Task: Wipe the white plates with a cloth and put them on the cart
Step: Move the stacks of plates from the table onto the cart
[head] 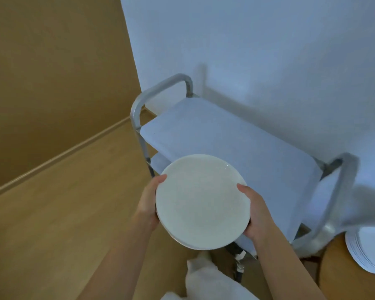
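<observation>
Item: small stack of white plates (200,202), carried in 2 hands at the near edge of the cart (232,144).

Left hand (148,204) and right hand (254,211) clasp opposite rims, thumbs on top, fingers hidden beneath, likely to keep the stack level above the cloth-covered top shelf. Further plates (368,250) wait on a wooden table (342,276), right. White cloth (206,276) below.
</observation>
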A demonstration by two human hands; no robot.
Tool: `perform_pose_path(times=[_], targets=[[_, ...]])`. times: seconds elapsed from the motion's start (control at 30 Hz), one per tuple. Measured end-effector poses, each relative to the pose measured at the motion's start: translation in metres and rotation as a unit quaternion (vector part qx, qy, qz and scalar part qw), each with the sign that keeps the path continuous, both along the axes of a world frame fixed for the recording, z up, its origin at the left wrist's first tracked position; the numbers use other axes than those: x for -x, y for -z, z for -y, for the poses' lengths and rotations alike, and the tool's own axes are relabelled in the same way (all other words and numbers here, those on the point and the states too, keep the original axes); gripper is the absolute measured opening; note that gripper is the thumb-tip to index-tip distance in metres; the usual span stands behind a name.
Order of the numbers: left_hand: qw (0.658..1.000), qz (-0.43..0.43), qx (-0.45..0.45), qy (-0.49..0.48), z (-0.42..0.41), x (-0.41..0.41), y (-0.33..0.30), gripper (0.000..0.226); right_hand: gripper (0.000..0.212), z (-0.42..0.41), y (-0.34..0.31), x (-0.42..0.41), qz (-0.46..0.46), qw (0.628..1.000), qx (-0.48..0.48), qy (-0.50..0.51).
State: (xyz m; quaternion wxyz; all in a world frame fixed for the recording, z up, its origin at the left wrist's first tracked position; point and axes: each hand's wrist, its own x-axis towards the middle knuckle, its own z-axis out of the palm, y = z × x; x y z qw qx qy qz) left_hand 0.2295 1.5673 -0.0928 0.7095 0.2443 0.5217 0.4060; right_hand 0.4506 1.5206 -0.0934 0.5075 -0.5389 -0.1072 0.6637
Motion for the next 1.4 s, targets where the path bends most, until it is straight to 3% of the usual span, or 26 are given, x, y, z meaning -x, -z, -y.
perform_pose_path(times=[0.33,0.6,0.7,0.93,1.27,1.4], targets=[[1.0,-0.009,0.015,0.003,-0.168,0.009,0.015,0.037,0.024,-0.168,0.017,0.007,0.037,0.999,0.021,0.012],[0.997,0.001,0.055,0.045,-0.29,0.01,0.023,0.04,0.05,-0.268,0.025,0.015,0.003,0.998,0.029,0.048],[0.993,-0.015,0.083,0.084,-0.338,0.005,0.037,0.038,0.038,-0.298,0.035,0.015,0.003,0.994,0.05,0.094],[0.977,-0.008,0.095,0.188,-0.402,-0.011,0.062,0.041,0.026,-0.337,0.051,0.009,-0.005,0.981,0.094,0.167],[0.959,-0.032,0.113,0.258,-0.433,-0.029,0.078,0.037,0.041,-0.347,0.071,0.009,-0.038,0.97,0.1,0.218],[0.958,-0.068,0.057,0.273,-0.438,-0.028,0.063,0.04,0.037,-0.347,0.067,0.01,-0.031,0.97,0.102,0.217]])
